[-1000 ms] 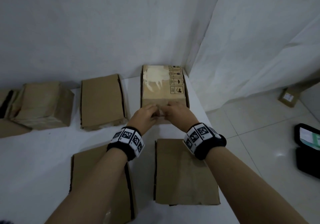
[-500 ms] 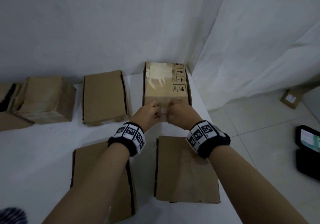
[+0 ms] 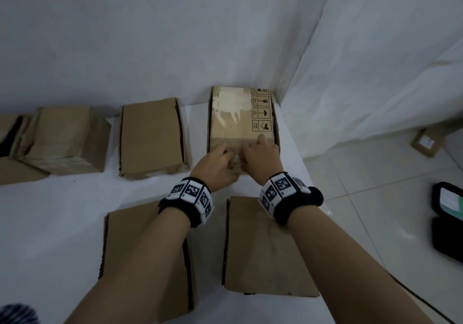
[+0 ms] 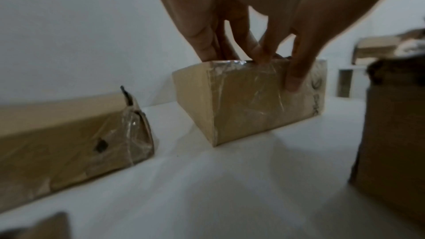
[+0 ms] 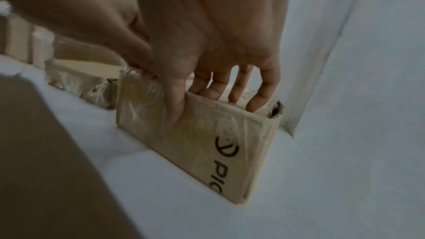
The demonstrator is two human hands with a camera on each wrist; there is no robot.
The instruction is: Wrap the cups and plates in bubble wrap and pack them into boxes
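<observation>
Far left edge of the worktop: a crumpled opened box with flaps up, partly cut off by the frame. Next along the back edge, a flat closed box, tape wrinkled over its near end, sitting apart from its neighbours. Front edge, under my forearms: two more closed boxes, front-left box and front-right box, a strip of white worktop between them.

Back right corner of the worktop, against the white sheeting: the taped box I'm working on. Printed handling symbols and a pale torn-label patch on top, black logo lettering on the near end face, clear tape over that end.

My left hand is on the near top edge of the taped box. Fingers are curled down onto the taped rim, thumb pressed on the near end face, so it's gripping that edge. My right hand is just beside it, touching or nearly touching the left. Its fingers lie over the top of the box, thumb down the taped end face, pinching the same edge. The box sits flat on the worktop, closed.

No cups, plates or bubble wrap in any view; what's inside the boxes I can't tell.

Right of the worktop, on the tiled floor: a small cardboard parcel near the sheeting and a black case at the frame's right edge.
</observation>
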